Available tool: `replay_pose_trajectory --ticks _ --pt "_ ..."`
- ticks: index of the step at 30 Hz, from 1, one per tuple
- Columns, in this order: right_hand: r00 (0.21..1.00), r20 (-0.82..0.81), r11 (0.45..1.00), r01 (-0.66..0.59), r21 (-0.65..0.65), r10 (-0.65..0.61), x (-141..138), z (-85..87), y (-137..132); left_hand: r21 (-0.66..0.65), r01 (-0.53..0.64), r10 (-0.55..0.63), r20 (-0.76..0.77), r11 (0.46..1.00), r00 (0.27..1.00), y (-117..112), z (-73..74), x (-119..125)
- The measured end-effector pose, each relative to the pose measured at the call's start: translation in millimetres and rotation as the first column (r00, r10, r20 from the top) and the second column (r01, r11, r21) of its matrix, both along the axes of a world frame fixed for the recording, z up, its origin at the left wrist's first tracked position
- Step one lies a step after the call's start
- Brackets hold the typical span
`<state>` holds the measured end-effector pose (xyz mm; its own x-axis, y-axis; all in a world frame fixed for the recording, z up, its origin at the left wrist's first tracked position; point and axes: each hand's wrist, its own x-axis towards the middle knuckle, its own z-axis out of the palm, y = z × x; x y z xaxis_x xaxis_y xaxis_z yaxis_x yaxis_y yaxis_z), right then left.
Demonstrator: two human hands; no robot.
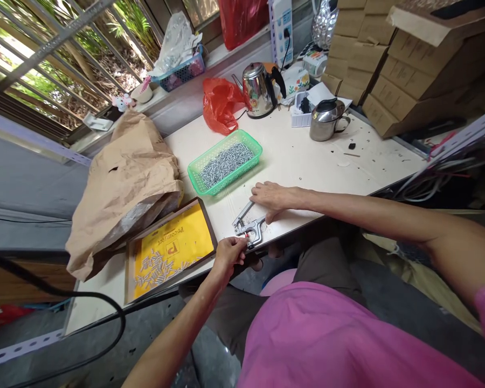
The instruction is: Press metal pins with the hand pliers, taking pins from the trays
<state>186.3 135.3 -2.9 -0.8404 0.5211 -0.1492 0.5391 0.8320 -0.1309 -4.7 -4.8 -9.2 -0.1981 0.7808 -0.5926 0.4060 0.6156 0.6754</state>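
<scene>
Steel hand tool (248,226): plier-like, with two metal arms; lies at the near edge of the white table (303,156), its lower end gripped over the edge.
Left hand (228,256): closed, fingers (236,243) pinching the lower end of the tool; the exact finger placement is partly hidden.
Right hand (272,198): palm down, fingers loosely spread on the tabletop; the fingertips sit just beside the tool's upper arm, contact cannot be told.
Green plastic basket (224,161): perforated, on the table beyond the hands, filled with small silver metal pieces (226,164).
Brown-framed tray (170,250): left of the tool, lined with a yellow printed card (173,245), loose silver pieces (156,268) scattered on it.
Brown paper sack (125,194): slumped against the tray's far side.
Far end of table: red plastic bag (220,105), stainless kettle (258,89), steel mug (325,119).
Right of table: stacked cardboard boxes (412,70).
</scene>
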Motion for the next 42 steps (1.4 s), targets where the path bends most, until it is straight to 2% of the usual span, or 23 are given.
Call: replay_pose_trajectory --ticks 2,3,5,7,9,11,15,18,24,27,33,37,39,41,42 --pt "1.000 -0.001 1.000 0.000 0.005 0.000 0 3.0 -3 0.145 0.120 -0.084 -0.232 0.982 0.969 -1 3.3 0" --pt "1.000 0.000 1.000 -0.003 0.010 0.003 0 4.2 -4 0.235 0.210 -0.115 -0.364 0.949 0.924 -1 5.2 1" --pt "1.000 0.008 1.000 -0.008 0.018 0.008 0 5.7 -8 0.351 0.423 -0.166 -0.574 0.835 0.802 4 8.3 6" --pt "1.000 0.020 1.000 -0.003 0.027 0.002 0 6.2 -11 0.340 0.612 -0.247 -0.696 0.713 0.674 14 9.4 13" --pt "1.000 0.028 0.999 0.004 0.038 -0.005 0 6.3 -14 0.284 0.741 -0.332 -0.757 0.608 0.562 27 8.1 20" --pt "0.999 0.036 0.999 0.014 0.041 -0.015 3 6.3 -15 0.227 0.805 -0.393 -0.780 0.548 0.487 39 5.5 25" --pt "0.994 0.078 0.997 0.075 0.031 -0.077 14 6.6 -14 0.112 0.829 -0.446 -0.799 0.548 0.403 54 1.7 33" --pt "0.993 0.098 0.998 0.066 0.016 -0.067 20 7.0 -9 0.100 0.836 -0.453 -0.802 0.539 0.388 65 2.8 38" --pt "0.991 0.084 0.994 0.105 -0.038 -0.102 20 15.7 -8 0.122 0.899 -0.547 -0.756 0.421 0.359 87 6.2 42" --pt "0.991 0.082 0.990 0.110 -0.087 -0.103 21 20.6 -11 0.130 0.908 -0.563 -0.746 0.399 0.355 87 4.6 41" --pt "0.989 0.040 0.980 0.143 -0.135 -0.139 26 13.4 -23 0.089 0.910 -0.581 -0.744 0.404 0.330 78 5.3 46" --pt "0.985 0.029 0.979 0.173 -0.110 -0.171 27 8.9 -23 0.036 0.911 -0.573 -0.767 0.410 0.289 78 11.1 49" --pt "0.990 -0.013 0.985 0.141 -0.101 -0.143 31 7.2 -18 0.024 0.900 -0.539 -0.794 0.434 0.281 74 12.3 50" --pt "0.994 -0.076 0.991 0.064 -0.120 -0.074 36 4.5 -11 0.058 0.883 -0.478 -0.823 0.466 0.306 63 9.5 53" --pt "0.993 -0.108 0.990 0.033 -0.136 -0.048 39 2.7 -7 0.095 0.880 -0.448 -0.832 0.465 0.326 55 6.3 55"
